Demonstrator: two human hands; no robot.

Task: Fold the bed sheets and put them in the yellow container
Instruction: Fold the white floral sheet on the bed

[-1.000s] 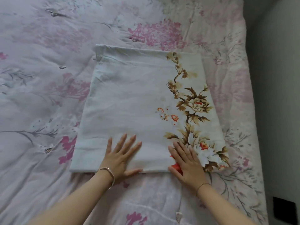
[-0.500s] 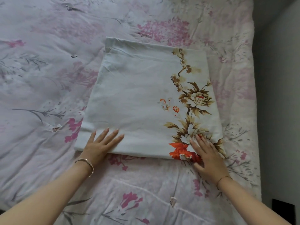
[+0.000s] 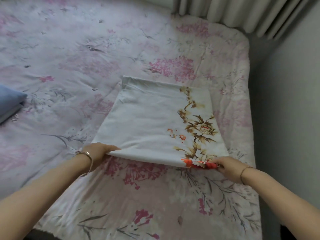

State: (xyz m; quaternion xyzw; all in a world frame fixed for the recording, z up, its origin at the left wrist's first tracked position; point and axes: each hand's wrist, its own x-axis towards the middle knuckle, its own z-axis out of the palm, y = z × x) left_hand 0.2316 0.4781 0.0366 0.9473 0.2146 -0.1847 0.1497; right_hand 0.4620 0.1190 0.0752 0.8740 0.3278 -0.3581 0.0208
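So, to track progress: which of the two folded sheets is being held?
The white sheet with brown and orange flowers, its near edge gripped by the left hand and right hand; the plain blue sheet lies untouched at far left.

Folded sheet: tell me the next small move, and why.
Probably carry the near edge up and over onto the far edge. The left hand and right hand each grip a near corner of the folded sheet, that edge is raised off the quilt, and the rest lies flat.
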